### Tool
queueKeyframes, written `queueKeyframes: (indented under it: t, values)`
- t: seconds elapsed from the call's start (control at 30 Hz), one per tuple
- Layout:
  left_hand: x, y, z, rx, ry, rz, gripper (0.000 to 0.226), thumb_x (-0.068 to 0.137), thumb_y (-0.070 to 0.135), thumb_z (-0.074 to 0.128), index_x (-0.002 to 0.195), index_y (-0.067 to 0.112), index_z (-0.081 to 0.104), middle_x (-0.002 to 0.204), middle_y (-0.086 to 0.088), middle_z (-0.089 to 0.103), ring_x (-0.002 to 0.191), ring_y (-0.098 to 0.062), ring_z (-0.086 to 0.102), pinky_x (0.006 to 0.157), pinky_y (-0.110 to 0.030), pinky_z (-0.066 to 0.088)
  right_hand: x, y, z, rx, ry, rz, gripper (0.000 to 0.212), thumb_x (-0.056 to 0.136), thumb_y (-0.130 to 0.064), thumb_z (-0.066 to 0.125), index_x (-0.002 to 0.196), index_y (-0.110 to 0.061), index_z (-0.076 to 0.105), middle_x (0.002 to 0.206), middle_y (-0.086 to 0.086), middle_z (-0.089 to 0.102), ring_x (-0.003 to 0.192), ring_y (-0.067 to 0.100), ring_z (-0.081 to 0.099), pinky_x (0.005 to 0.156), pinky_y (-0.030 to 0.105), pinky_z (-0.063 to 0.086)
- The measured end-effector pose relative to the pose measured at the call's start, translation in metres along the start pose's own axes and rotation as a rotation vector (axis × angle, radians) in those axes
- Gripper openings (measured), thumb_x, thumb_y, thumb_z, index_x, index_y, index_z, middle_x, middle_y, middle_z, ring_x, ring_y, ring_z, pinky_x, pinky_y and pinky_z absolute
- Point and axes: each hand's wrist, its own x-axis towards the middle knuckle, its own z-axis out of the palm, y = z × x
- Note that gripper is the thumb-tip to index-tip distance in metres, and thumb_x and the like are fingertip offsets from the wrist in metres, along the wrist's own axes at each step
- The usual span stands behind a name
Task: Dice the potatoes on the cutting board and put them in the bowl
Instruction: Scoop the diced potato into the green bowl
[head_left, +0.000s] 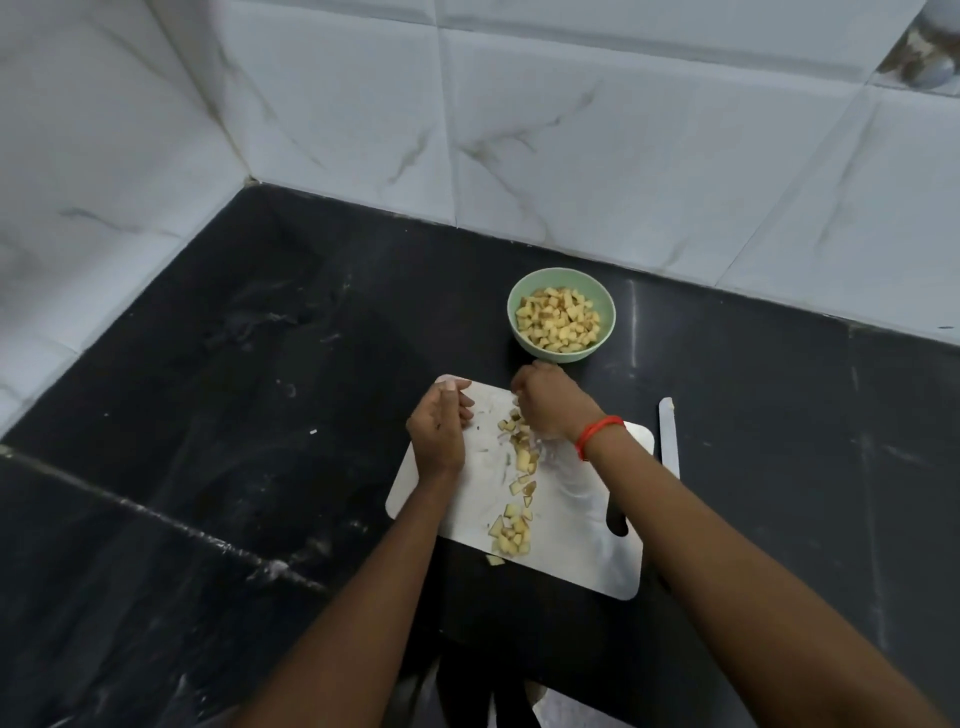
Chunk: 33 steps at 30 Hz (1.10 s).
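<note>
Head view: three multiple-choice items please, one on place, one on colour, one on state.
1. Where does the knife lie? A. On the counter, right of the cutting board. B. On the board. C. In the sink.
2. What colour is the bowl? A. Red. B. Black. C. Green.
3. The potato dice are: A. All in the bowl. B. Partly in the bowl, partly on the board. C. Not cut yet.
1 A: it lies flat past the board's right edge. 2 C: its wall is pale green. 3 B: dice show in both.
</note>
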Motion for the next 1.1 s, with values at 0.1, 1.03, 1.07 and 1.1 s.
queueKeyframes:
  t: [0.1, 1.03, 1.07, 1.1]
  values:
    - [-0.004, -0.004, 0.001, 0.038, -0.027, 0.04, 0.044, 0.099, 0.046, 0.044, 0.096, 0.015, 0.075, 0.074, -0.005, 0.066, 0.067, -0.015, 0.061, 0.066, -0.03, 0.053, -0.008, 0.005, 0.001, 0.224, 0.093, 0.04, 0.018, 0.092, -0.008, 0.054, 0.101, -0.013, 0.069, 0.105, 0.003, 0.065, 0.098, 0.018, 0.06, 0.088, 0.033, 0.051]
    - [-0.002, -0.01, 0.001, 0.221, -0.121, 0.16, 0.046, 0.104, 0.046, 0.037, 0.099, 0.018, 0.073, 0.086, 0.007, 0.068, 0.086, -0.012, 0.067, 0.079, -0.043, 0.057, -0.129, -0.024, 0.063, 0.706, 0.497, 0.169, 0.049, 0.098, -0.04, 0.051, 0.144, -0.025, 0.047, 0.149, -0.011, 0.047, 0.14, 0.003, 0.038, 0.116, 0.026, 0.032]
    - [-0.003, -0.009, 0.001, 0.235, -0.14, 0.177, 0.046, 0.104, 0.047, 0.037, 0.099, 0.019, 0.073, 0.088, 0.007, 0.07, 0.088, -0.011, 0.067, 0.081, -0.042, 0.057, -0.136, -0.032, 0.073, 0.711, 0.577, 0.269, 0.053, 0.099, -0.046, 0.05, 0.145, -0.022, 0.045, 0.15, -0.008, 0.045, 0.142, 0.006, 0.034, 0.118, 0.031, 0.03]
    - [-0.005, -0.008, 0.001, 0.246, -0.169, 0.199, 0.045, 0.105, 0.047, 0.037, 0.1, 0.02, 0.073, 0.091, 0.008, 0.07, 0.091, -0.009, 0.067, 0.082, -0.04, 0.057, -0.141, -0.042, 0.082, 0.71, 0.634, 0.353, 0.056, 0.098, -0.049, 0.049, 0.146, -0.02, 0.043, 0.151, -0.004, 0.043, 0.144, 0.009, 0.031, 0.119, 0.037, 0.03]
